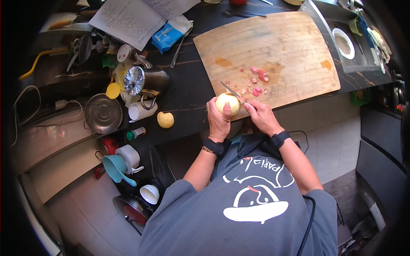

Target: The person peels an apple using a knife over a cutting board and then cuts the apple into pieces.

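Fruit (228, 104) round, pale yellow, smooth, skin looks pared away; a slightly darker edge shows near the blade. It sits in the left grip (219, 121), at the near left corner of the board (294, 42), fingers curled round its side, thumb laid over the front. Right grip (264, 117) closed on the handle of a knife (231, 89), blade slanting past the fruit's far side; cannot tell whether it cuts in. Second fruit (165, 120), yellow, uneven, rests on the dark surface (186, 102) to the left. Pink and red scraps (261, 75) lie scattered on the board, among damp-looking stains. Containers, left: metal pot (159, 82), its top covered with crinkled foil (134, 80), contents hidden; white cup (143, 111) beside it, inside not visible; green-capped jar (136, 133), contents too small to tell. Blue packet (165, 38) farther off, white tissue poking out. Lower left: teal saucepan (114, 167), white bowl (149, 194), insides unclear.
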Demonstrator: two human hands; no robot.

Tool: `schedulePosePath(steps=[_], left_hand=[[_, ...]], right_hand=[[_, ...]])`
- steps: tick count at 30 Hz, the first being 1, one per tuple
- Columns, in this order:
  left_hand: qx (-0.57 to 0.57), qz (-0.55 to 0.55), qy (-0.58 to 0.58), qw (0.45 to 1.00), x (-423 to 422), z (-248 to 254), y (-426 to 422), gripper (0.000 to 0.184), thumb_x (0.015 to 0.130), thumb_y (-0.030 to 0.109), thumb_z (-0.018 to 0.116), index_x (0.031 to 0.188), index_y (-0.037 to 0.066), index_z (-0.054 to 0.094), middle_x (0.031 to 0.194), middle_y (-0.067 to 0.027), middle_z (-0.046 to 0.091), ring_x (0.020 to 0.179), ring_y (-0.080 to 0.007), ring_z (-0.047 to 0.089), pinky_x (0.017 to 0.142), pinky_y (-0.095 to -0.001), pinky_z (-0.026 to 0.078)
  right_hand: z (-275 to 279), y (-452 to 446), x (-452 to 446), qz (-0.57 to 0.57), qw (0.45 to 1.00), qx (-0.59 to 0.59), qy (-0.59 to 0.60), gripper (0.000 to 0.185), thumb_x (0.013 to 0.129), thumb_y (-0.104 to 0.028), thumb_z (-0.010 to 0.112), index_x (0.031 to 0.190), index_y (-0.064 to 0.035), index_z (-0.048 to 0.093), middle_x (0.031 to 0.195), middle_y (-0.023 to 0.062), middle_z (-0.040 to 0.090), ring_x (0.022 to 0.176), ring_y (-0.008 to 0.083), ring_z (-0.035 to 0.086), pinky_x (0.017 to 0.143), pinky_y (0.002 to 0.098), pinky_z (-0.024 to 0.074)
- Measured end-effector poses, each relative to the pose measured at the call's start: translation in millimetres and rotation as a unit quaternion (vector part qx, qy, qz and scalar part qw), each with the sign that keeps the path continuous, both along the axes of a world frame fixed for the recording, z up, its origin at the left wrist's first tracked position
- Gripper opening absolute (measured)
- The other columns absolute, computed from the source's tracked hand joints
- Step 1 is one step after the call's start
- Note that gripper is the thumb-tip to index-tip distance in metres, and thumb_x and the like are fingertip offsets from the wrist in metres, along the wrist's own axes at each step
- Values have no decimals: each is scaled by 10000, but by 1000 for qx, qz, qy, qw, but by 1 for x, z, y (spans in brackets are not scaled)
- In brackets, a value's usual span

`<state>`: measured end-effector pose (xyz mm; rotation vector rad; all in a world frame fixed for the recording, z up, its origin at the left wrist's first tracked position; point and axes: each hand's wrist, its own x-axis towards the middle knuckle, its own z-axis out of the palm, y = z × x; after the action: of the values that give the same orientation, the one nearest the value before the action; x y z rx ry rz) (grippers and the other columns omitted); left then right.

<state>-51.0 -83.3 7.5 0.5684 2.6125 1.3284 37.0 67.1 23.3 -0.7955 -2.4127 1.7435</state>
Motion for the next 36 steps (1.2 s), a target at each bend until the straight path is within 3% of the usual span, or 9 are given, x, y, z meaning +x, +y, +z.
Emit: schedulePosePath(steps=[11, 17, 19, 31, 36], left_hand=[[-2, -19, -10, 1000, -3, 0, -3, 725, 922, 635, 446, 1156, -49, 499, 1066, -226, 549, 1009, -341, 554, 906, -406, 428], [-6, -37, -4, 999, -4, 1, -5, 762, 914, 656, 437, 1180, -57, 491, 1075, -222, 545, 1026, -346, 551, 921, -402, 425], [19, -52, -38, 998, -6, 1, -6, 836, 864, 712, 463, 1190, -58, 467, 1084, -240, 503, 1012, -370, 519, 919, -433, 415], [27, -87, -45, 995, -8, -7, -14, 838, 865, 698, 481, 1235, -51, 428, 1086, -221, 479, 1020, -357, 513, 914, -422, 416], [16, -83, -30, 996, -5, -7, -14, 838, 858, 693, 496, 1236, -52, 429, 1095, -228, 477, 1019, -367, 511, 915, -425, 416]], right_hand=[[13, 1, -2, 31, 1000, -4, 5, 299, 950, -279, 597, 820, -10, 614, 732, 231, 606, 714, 423, 594, 610, 438, 458], [3, 9, -4, 36, 995, -84, -34, 291, 949, -278, 598, 884, 1, 650, 745, 224, 619, 714, 358, 633, 637, 406, 471], [2, 10, -4, 41, 993, -96, -52, 286, 949, -271, 597, 908, 5, 660, 760, 223, 627, 712, 324, 638, 647, 393, 475], [21, 7, 2, 99, 994, 17, 43, 265, 915, -268, 632, 872, -8, 655, 766, 214, 623, 733, 395, 615, 639, 433, 477], [25, 8, 1, 99, 995, 15, 18, 273, 923, -290, 620, 907, -22, 666, 808, 221, 633, 765, 404, 622, 656, 448, 480]])
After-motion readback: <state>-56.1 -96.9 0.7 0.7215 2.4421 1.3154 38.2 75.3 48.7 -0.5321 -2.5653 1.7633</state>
